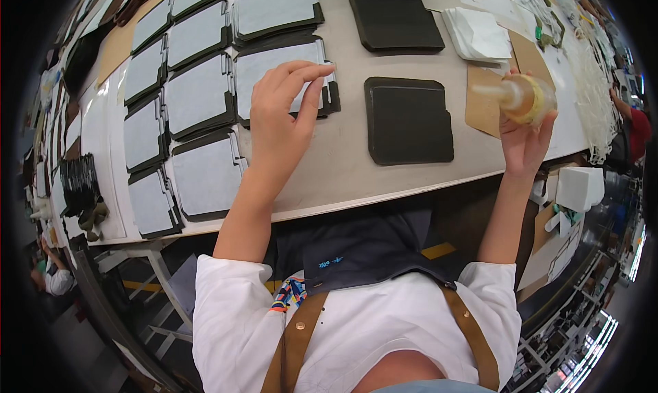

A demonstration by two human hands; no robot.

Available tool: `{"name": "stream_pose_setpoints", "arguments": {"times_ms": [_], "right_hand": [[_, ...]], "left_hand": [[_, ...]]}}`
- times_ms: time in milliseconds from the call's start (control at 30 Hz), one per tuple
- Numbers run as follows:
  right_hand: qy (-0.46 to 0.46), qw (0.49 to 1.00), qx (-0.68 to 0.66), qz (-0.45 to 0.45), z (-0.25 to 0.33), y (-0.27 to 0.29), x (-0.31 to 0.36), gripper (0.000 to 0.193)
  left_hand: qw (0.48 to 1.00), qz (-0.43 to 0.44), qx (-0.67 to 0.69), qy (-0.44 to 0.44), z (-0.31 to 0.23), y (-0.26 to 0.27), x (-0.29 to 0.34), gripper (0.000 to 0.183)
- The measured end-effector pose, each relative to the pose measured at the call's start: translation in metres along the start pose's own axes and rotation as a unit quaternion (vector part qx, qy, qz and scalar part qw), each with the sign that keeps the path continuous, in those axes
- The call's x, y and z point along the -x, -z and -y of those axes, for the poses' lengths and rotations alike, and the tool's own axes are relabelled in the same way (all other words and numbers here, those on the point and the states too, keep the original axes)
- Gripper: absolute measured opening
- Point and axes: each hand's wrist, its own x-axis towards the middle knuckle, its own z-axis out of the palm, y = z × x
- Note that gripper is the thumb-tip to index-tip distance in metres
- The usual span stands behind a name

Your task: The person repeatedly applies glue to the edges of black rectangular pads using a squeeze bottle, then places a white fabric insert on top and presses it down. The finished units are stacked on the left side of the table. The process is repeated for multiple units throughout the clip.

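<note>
My right hand [524,136] is wrapped round a translucent squeeze bottle [531,101] with yellowish contents. Its pale nozzle points left, above a brown board. Over a stack of black-edged pieces faced in light grey [257,77], my left hand [284,105] is closed in a pinch, thumb against the index finger. I cannot make out whether anything small is between those fingertips. Between my hands a black flat panel [410,121] with a notched right edge lies on the table [336,160]. A second black panel [396,21] lies beyond it.
More light grey-faced stacks [199,94] stand in rows at the left. White folded cloths or sheets [478,35] lie at the back right, by brown boards [483,112]. Pale strips [596,84] hang over the table's right end. The table's front edge runs before my body.
</note>
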Motion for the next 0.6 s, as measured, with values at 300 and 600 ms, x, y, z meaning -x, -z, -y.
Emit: {"name": "stream_pose_setpoints", "arguments": {"times_ms": [300, 600], "right_hand": [[0.161, 0.92, 0.351, -0.06, 0.014, 0.028, -0.018, 0.076], [0.182, 0.892, 0.413, -0.034, 0.01, 0.024, -0.023, 0.073]], "left_hand": [[1.0, -0.005, 0.004, 0.009, 0.004, -0.004, 0.001, 0.016], [1.0, 0.003, 0.0, 0.013, 0.003, -0.002, 0.001, 0.016]]}}
